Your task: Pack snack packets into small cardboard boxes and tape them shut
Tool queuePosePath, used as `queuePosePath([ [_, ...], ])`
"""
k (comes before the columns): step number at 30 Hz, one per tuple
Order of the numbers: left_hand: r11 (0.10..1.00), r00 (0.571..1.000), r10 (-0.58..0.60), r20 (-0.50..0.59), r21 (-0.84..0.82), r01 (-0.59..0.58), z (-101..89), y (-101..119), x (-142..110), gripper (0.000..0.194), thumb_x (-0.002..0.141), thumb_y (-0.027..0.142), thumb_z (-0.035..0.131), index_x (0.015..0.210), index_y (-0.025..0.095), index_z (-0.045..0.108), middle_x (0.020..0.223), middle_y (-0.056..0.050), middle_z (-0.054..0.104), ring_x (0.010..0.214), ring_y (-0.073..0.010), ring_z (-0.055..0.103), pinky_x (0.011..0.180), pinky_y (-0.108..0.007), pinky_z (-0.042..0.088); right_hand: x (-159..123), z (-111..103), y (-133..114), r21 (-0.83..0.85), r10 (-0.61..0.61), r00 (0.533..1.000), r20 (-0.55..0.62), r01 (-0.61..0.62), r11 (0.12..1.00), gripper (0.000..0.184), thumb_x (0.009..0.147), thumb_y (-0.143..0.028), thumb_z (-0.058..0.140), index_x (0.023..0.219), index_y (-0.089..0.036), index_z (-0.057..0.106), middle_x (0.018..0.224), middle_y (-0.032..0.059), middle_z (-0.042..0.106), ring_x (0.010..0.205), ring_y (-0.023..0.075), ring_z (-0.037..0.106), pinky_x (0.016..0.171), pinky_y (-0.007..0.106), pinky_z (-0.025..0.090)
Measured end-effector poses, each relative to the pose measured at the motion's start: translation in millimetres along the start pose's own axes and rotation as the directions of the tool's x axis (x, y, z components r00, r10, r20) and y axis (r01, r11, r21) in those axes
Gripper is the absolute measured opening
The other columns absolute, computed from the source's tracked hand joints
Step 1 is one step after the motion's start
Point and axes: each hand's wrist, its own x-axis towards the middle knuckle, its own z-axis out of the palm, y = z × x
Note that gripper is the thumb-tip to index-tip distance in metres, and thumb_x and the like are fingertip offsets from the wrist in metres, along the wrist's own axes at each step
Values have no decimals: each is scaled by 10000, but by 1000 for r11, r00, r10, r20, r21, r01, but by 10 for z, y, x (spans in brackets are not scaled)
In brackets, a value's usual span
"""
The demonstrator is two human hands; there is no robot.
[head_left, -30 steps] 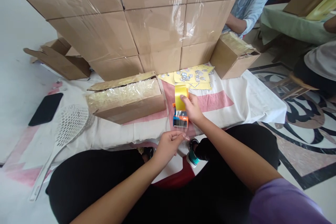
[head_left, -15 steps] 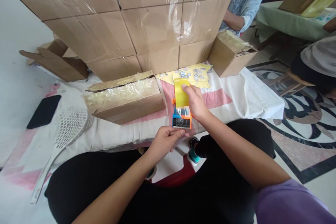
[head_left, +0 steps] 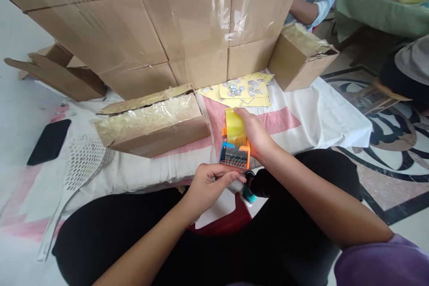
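My right hand (head_left: pixel 256 132) grips an orange and blue tape dispenser (head_left: pixel 234 154) loaded with a yellowish roll of clear tape (head_left: pixel 234 126), held just above the white and pink cloth (head_left: pixel 301 120). Right below the dispenser's mouth, my left hand (head_left: pixel 209 183) has its fingers pinched together on the loose end of the clear tape. A long cardboard box (head_left: pixel 152 123) wrapped in tape lies just left of the dispenser.
A wall of stacked cardboard boxes (head_left: pixel 161 22) rises behind. A smaller box (head_left: pixel 300 58) sits at right, yellow sticker sheets (head_left: pixel 244 89) lie between. A black phone (head_left: pixel 48 141) and white plastic skimmer (head_left: pixel 80 165) lie at left. Other people sit at the upper right.
My left hand has moved up to the dispenser's mouth and closed on the tape end. My right hand tilted the dispenser nearer to me.
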Motion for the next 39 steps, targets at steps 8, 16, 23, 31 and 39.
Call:
queuePosePath([
  [8, 999, 999, 31, 19, -36, -30, -28, -22, -9, 185, 927, 338, 692, 888, 222, 832, 901, -43, 814, 867, -178, 765, 807, -241, 609, -16, 57, -35, 39, 157, 988, -3, -157, 987, 220, 889, -430, 580, 849, -214, 572, 602, 26, 638, 489, 208, 615, 447, 307, 502],
  [16, 998, 998, 59, 26, 6, -60, -41, -39, -16, 184, 928, 347, 689, 923, 235, 835, 920, -44, 813, 928, -198, 763, 873, -282, 608, -11, 43, -29, 13, 171, 985, -14, -171, 985, 214, 881, -414, 574, 836, -204, 567, 580, 17, 620, 461, 186, 591, 434, 285, 490],
  [23, 999, 998, 10, 67, 47, -13, -31, -98, -21, 242, 931, 389, 678, 896, 210, 835, 926, -62, 813, 936, -204, 759, 883, -285, 598, -38, 11, -72, -158, 58, 998, 11, -56, 986, 245, 855, -439, 590, 788, -204, 571, 617, 22, 610, 518, 199, 615, 471, 311, 519],
  [31, 994, 994, -95, 53, -46, 98, 12, -16, -58, 267, 880, 405, 734, 947, 151, 785, 829, -87, 805, 801, -220, 775, 822, -337, 628, -201, -27, -234, -367, -467, 882, 55, 453, 812, 399, 922, -416, 597, 630, -221, 408, 591, -37, 406, 552, 104, 400, 509, 240, 351],
  [39, 992, 989, -116, 94, 66, 110, -105, 106, -50, 264, 893, 418, 712, 914, 160, 763, 856, -89, 807, 853, -231, 775, 712, -276, 621, -312, -104, -247, -357, -601, 795, 82, 587, 727, 329, 865, -386, 687, 666, -225, 482, 611, -26, 441, 649, 141, 471, 571, 257, 378],
])
